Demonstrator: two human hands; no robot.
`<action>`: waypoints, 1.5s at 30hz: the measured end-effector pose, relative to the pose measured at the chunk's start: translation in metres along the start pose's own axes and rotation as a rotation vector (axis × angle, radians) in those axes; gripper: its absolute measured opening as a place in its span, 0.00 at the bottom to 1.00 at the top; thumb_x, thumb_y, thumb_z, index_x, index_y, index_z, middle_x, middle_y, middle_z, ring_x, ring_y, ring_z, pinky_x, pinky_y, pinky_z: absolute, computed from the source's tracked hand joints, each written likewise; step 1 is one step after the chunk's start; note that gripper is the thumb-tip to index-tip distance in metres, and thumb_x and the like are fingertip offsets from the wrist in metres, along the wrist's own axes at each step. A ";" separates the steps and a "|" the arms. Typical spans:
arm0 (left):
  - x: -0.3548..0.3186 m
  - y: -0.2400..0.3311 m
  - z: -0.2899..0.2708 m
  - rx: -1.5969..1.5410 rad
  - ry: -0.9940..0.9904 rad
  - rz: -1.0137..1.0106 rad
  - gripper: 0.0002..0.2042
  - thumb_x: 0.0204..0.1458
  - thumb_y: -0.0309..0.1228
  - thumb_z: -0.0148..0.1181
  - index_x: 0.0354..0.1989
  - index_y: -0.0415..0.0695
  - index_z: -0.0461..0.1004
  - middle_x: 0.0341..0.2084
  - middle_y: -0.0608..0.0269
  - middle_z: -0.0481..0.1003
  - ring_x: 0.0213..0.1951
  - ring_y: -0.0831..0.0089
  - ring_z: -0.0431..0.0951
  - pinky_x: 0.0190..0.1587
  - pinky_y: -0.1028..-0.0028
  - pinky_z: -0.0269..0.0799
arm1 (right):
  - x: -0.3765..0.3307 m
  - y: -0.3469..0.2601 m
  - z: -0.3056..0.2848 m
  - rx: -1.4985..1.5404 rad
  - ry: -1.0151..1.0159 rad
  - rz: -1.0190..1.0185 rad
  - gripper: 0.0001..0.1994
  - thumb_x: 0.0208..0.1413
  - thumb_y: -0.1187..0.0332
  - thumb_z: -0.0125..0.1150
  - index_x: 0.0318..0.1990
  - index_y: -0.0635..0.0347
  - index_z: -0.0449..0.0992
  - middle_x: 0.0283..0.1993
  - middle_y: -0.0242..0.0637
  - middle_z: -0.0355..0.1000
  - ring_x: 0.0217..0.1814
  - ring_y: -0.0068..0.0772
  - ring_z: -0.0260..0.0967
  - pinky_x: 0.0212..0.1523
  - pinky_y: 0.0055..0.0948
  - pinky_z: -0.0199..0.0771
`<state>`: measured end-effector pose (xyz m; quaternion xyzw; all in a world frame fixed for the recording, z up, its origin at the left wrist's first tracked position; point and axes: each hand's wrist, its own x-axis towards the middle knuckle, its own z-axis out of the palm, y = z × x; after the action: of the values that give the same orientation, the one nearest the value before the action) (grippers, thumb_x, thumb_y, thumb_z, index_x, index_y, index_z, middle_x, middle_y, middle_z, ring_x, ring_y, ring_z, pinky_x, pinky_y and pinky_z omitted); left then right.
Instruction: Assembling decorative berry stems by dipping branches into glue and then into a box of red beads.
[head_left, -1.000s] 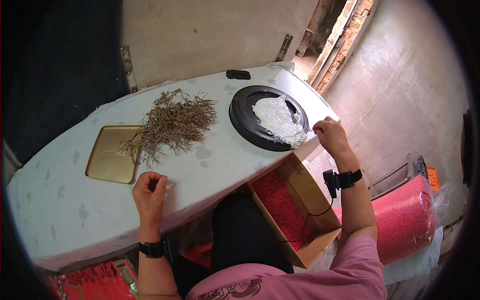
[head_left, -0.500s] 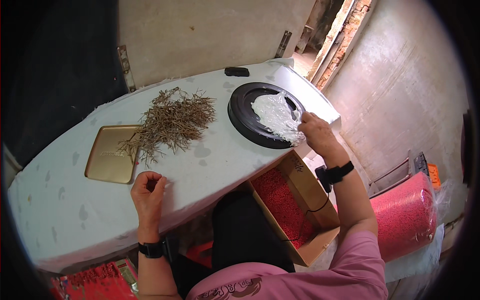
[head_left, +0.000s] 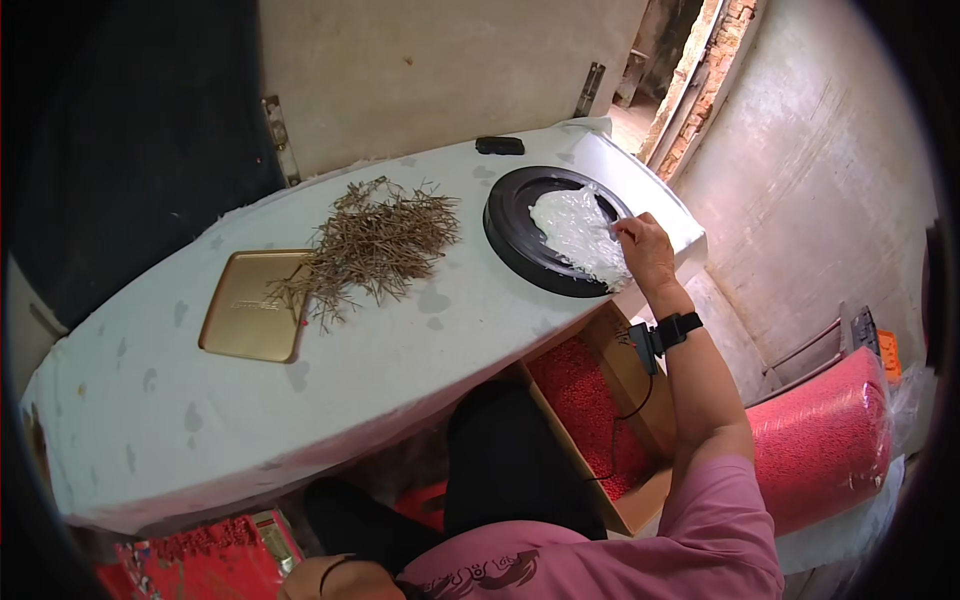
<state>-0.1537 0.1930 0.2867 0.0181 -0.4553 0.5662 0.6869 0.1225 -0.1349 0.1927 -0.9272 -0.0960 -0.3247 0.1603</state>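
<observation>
Right hand (head_left: 645,250) is out over the near rim of the round black tray (head_left: 510,235), fingertips pinched on the edge of the heap of clear plastic sleeves (head_left: 578,232) that lies inside it; I read the hand as closed on that plastic, though how many pieces it has between the fingers I cannot tell. My left hand (head_left: 318,578) is down at the lower edge of the view, below the tabletop (head_left: 200,420), and only the wrist with a dark band shows, so I cannot tell whether it is open or closed. On the pale cloth covering the tabletop, left of the tray, sits a loose pile of thin brown sticks (head_left: 375,245), its nearer end spilling onto a flat gold tray (head_left: 245,325). A small black object (head_left: 499,146) lies at the far edge. Under the tabletop, by my knee, an open cardboard box (head_left: 600,430) holds red granules, and a pink sack (head_left: 820,440) stands to the right. I judge the step in hand to be picking a single sleeve off the heap. The next move calls for a light, peeling lift so that one piece separates without dragging the rest over the rim, then bringing it across toward the sticks.
</observation>
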 end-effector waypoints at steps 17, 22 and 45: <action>-0.028 0.012 -0.158 1.533 -0.726 -0.689 0.05 0.46 0.16 0.59 0.31 0.40 0.74 0.24 0.60 0.73 0.22 0.73 0.71 0.24 0.75 0.66 | -0.011 -0.022 -0.042 -0.145 0.025 -0.156 0.03 0.47 0.78 0.60 0.30 0.61 0.78 0.32 0.43 0.70 0.35 0.46 0.71 0.37 0.36 0.72; -0.038 0.030 -0.211 1.659 -0.586 -0.943 0.03 0.50 0.20 0.61 0.32 0.39 0.74 0.25 0.62 0.74 0.23 0.79 0.70 0.26 0.81 0.65 | 0.000 -0.034 -0.019 -0.082 0.061 -0.293 0.04 0.47 0.79 0.59 0.30 0.61 0.77 0.31 0.42 0.69 0.34 0.45 0.71 0.35 0.36 0.72; -0.038 0.034 -0.221 1.434 -0.131 -1.288 0.05 0.57 0.26 0.58 0.38 0.38 0.74 0.27 0.74 0.71 0.28 0.87 0.66 0.31 0.85 0.63 | -0.002 -0.012 -0.011 -0.049 -0.124 0.005 0.04 0.50 0.72 0.58 0.31 0.56 0.80 0.33 0.39 0.72 0.37 0.43 0.73 0.40 0.35 0.74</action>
<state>-0.0447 0.2958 0.1158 0.7110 0.0583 0.2221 0.6646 0.1116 -0.1280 0.2026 -0.9494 -0.0954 -0.2686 0.1321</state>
